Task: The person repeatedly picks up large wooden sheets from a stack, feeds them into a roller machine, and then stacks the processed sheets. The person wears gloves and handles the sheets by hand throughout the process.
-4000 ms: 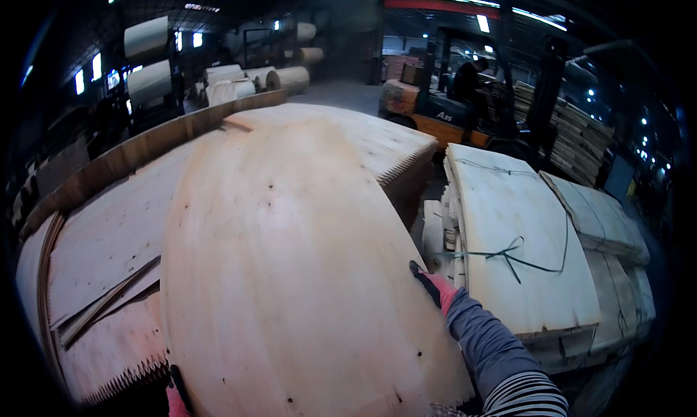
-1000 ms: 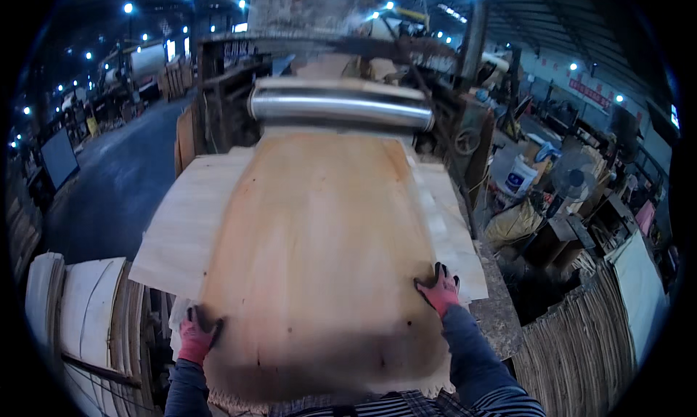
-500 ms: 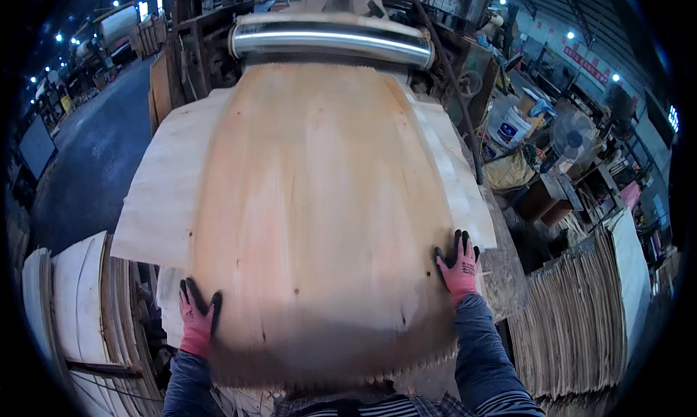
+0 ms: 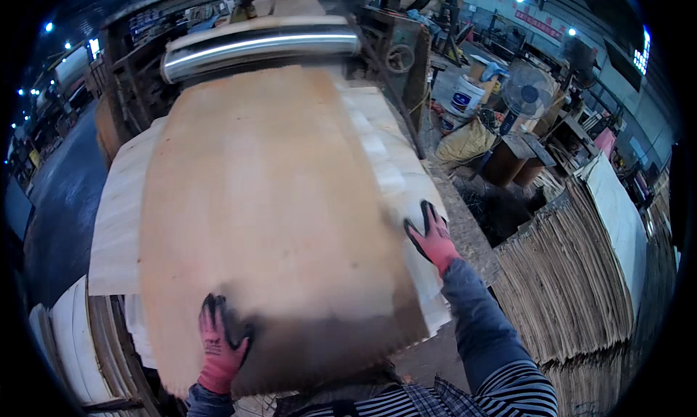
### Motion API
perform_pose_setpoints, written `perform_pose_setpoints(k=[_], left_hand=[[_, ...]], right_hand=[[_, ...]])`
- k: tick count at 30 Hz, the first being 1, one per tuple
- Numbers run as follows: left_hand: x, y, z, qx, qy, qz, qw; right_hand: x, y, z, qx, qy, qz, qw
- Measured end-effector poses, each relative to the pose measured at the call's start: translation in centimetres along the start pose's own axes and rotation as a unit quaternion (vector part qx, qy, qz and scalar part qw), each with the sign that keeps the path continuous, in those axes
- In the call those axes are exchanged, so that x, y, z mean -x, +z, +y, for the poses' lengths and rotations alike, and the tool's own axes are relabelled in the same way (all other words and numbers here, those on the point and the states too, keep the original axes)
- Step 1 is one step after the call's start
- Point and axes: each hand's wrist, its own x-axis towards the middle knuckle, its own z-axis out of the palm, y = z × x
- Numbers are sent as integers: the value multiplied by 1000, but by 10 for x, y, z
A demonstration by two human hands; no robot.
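A large tan wood veneer sheet (image 4: 254, 199) with a ragged near edge lies before me. Its far edge reaches up to a shiny metal roller (image 4: 261, 48). Under it, paler veneer sheets (image 4: 388, 155) stick out on both sides. My left hand (image 4: 220, 344), in a pink glove with black fingertips, rests on the tan sheet near its front edge, thumb spread from the fingers. My right hand (image 4: 433, 237), gloved alike, is spread over the pale sheets, just right of the tan sheet's edge. Neither hand is wrapped round anything.
Stacked veneer (image 4: 566, 272) stands at the right, and another stack (image 4: 80, 344) at the lower left. Beyond the right side are a fan (image 4: 526, 90), a white bucket (image 4: 465, 96) and a handwheel (image 4: 400, 58) on the machine frame.
The view has turned to the right. The tan sheet has shifted left over the pale ones. My left hand has moved in onto the sheet; my right hand is now off its edge.
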Motion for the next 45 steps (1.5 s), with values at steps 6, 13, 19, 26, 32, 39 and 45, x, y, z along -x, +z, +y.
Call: perform_pose_setpoints(k=[6, 13, 19, 26, 32, 39, 45], left_hand=[[-114, 97, 133, -130, 50, -81, 987], [-136, 113, 158, -168, 19, -31, 985], [-145, 116, 170, -159, 3, -23, 987], [-144, 118, 175, -179, 6, -22, 984], [-140, 117, 180, -186, 0, -26, 982], [-133, 117, 177, -175, -9, 3, 984], [-126, 121, 163, -161, 6, 9, 987]], right_hand=[[-162, 8, 105, 1, 93, -76, 993], [-298, 97, 211, 9, 143, -49, 989], [-336, 129, 240, -18, 63, -17, 998], [-259, 103, 283, 20, -13, 97, 995], [-208, 8, 255, -115, 27, 15, 993], [-177, -72, 257, 31, -31, 66, 997], [-137, -83, 239, -6, -48, 99, 994]])
